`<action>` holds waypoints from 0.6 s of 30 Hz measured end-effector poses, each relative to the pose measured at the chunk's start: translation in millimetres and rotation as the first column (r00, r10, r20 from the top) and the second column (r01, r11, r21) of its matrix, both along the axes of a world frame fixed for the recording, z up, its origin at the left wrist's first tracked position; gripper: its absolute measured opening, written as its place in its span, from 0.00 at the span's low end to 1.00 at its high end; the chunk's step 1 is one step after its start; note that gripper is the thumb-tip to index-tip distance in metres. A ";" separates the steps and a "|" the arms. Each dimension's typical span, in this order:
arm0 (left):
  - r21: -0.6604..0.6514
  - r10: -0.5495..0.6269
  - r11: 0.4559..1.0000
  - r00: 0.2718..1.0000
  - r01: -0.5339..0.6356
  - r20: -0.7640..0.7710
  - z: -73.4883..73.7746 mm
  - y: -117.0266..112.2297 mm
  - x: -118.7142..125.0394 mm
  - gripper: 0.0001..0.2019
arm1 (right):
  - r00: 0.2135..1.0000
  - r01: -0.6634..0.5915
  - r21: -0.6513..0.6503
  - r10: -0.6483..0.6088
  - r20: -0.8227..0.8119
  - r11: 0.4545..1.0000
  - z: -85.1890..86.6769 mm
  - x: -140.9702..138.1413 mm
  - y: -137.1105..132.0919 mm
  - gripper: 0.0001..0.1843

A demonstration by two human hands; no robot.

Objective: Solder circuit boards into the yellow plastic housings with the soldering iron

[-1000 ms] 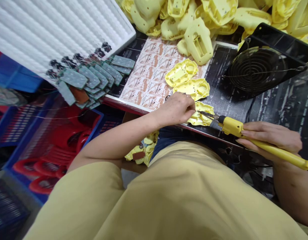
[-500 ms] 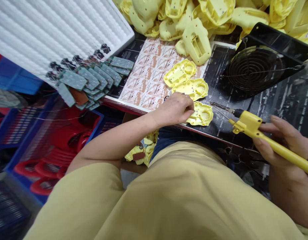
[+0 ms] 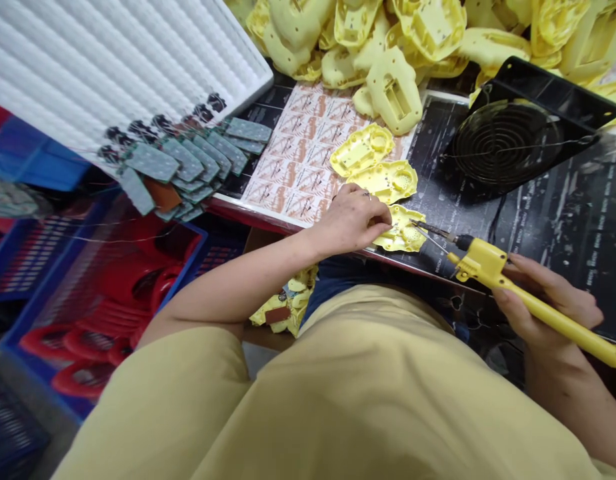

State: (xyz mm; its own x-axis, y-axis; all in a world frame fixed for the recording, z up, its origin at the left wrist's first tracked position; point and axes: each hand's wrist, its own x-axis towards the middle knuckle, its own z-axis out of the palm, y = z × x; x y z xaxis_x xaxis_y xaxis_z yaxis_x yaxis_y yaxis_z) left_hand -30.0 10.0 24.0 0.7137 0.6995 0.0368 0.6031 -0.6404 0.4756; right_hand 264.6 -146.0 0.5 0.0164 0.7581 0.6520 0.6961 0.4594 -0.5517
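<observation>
Yellow soldering iron (image 3: 483,260) grasped by handle in right hand (image 3: 543,303), likely against heat; left hand (image 3: 355,220) over near shell (image 3: 404,235), hold unclear.

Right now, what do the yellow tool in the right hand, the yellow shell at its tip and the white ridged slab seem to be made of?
Yellow tool: probably plastic, smooth with a soft sheen; the tip looks like dark metal.
Yellow shell: likely plastic, slightly glossy, with thin moulded walls.
White ridged slab: perhaps matte foam, judging by its thick, soft-looking ridges.
</observation>
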 end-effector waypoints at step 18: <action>0.025 -0.070 0.997 0.993 0.072 -0.098 6.5 0.4 4.4 0.10 | 0.927 -0.354 -0.016 0.353 0.123 0.935 9.2 -7.2 11.3 0.10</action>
State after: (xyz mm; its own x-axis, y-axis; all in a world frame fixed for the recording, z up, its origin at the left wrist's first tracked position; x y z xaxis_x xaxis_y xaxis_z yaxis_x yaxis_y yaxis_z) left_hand -25.6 10.4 30.6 0.7627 0.6466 -0.0154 0.5978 -0.6957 0.3983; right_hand 257.4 -134.7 9.7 -0.3318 0.6957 0.6371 0.5493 0.6915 -0.4691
